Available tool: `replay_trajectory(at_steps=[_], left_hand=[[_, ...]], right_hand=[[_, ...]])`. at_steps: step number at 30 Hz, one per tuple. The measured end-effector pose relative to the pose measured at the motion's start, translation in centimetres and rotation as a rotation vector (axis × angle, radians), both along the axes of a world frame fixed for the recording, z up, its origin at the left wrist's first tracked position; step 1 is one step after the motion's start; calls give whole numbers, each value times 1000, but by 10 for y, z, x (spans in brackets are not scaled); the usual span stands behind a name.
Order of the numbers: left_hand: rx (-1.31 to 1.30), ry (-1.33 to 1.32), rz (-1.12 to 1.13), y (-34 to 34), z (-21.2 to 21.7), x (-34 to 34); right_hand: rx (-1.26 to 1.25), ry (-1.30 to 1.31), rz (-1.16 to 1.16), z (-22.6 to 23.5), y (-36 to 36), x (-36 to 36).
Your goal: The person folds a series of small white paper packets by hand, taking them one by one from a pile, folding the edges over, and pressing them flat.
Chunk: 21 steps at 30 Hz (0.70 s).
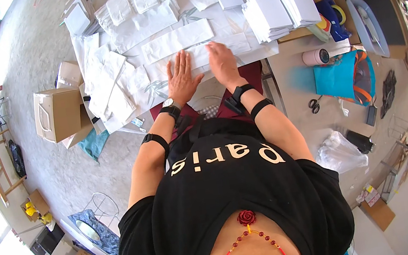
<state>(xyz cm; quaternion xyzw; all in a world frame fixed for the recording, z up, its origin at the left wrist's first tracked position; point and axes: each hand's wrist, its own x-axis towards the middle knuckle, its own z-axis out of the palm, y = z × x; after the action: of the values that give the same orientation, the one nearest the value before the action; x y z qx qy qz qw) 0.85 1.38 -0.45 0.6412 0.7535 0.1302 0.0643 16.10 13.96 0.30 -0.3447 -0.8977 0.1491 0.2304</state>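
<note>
Hands pressed flat, fingers spread, left hand [182, 78] and right hand [221, 61] on a white paper bag [203, 53] lying on the tabletop [256, 55]. Finished stacks [278, 5] stood near; loose flat bags [108, 89], seemingly unfolded, remained.

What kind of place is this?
Likely a small packing or craft workroom: both hands press flat on a white paper bag, stacks of white bags cover the table, and cardboard boxes sit on the floor.

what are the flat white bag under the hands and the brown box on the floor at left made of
The flat white bag under the left hand and right hand looks like thin matte paper, creased flat. The brown box looks like plain dull cardboard with folded flaps.
</note>
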Motion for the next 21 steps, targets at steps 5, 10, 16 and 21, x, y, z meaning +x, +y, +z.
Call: replay_trajectory(at_steps=[5,10,16,21], left_hand=[[-6,45,-3,-1,-1,1],[12,1,5,-2,4,2],[-21,40,22,17,25,-4],[212,-239,60,86,27,-26]], right_hand=[[61,-335,216,-2,-19,2],[63,-326,123,-17,-10,19],[87,-382,122,-19,-5,27],[50,-336,132,-16,-5,26]])
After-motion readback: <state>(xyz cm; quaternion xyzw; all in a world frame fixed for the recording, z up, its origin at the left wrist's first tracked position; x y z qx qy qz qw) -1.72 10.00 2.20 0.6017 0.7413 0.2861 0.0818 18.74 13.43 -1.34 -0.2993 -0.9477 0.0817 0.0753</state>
